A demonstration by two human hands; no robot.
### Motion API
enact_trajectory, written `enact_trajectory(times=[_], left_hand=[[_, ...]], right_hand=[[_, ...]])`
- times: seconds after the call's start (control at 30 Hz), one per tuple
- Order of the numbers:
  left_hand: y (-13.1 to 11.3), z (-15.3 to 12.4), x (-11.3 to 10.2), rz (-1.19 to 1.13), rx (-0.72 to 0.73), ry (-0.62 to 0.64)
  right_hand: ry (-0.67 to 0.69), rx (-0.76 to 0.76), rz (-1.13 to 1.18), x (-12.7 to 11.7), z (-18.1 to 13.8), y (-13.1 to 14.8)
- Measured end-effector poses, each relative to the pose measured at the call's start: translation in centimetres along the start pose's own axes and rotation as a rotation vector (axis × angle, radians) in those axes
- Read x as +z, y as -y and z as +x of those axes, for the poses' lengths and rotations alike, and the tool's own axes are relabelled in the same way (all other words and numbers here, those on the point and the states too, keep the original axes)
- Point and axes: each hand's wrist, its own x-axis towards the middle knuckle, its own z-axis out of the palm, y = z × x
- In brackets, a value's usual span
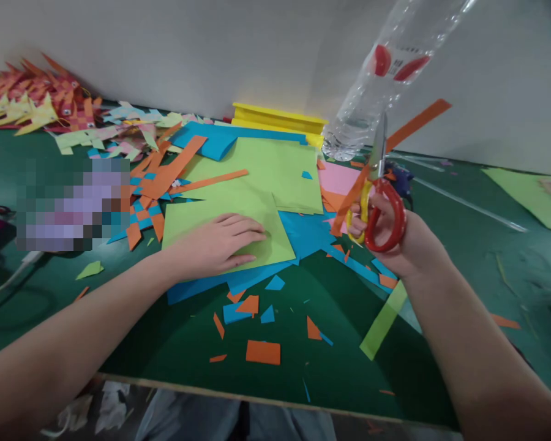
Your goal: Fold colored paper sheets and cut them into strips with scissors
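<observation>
My left hand (pixel 218 244) lies flat, palm down, on a light green paper sheet (pixel 211 214) that rests over blue sheets (pixel 303 233) on the green table (pixel 330 367). My right hand (pixel 395 236) is raised above the table and grips red-and-yellow-handled scissors (pixel 380 202), blades pointing up. A long orange paper strip (pixel 413 125) runs diagonally past the scissor blades and down by my fingers. A light green strip (pixel 383 321) hangs below my right wrist.
A clear plastic bottle (pixel 376 92) leans at the back right. Yellow paper (pixel 278 117), pink paper (pixel 337 177) and woven orange-blue pieces (pixel 142 208) lie behind. Folded paper shapes (pixel 32 104) pile at far left. Orange and blue scraps (pixel 262 352) litter the front.
</observation>
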Motion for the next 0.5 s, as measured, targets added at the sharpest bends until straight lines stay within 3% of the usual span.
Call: enact_trajectory(times=[0.13,0.37,0.5], left_hand=[[0.12,-0.11,0.14,0.010,0.015,-0.008],[0.08,-0.14,0.11,0.011,0.011,-0.012],[0.02,-0.09,0.07,0.009,0.003,-0.007]], right_hand=[[0.064,0.044,0.053,-0.08,0.09,0.40],[0.027,0.108,0.230,-0.23,-0.14,0.22],[0.100,0.131,0.394,-0.33,-0.31,-0.03]])
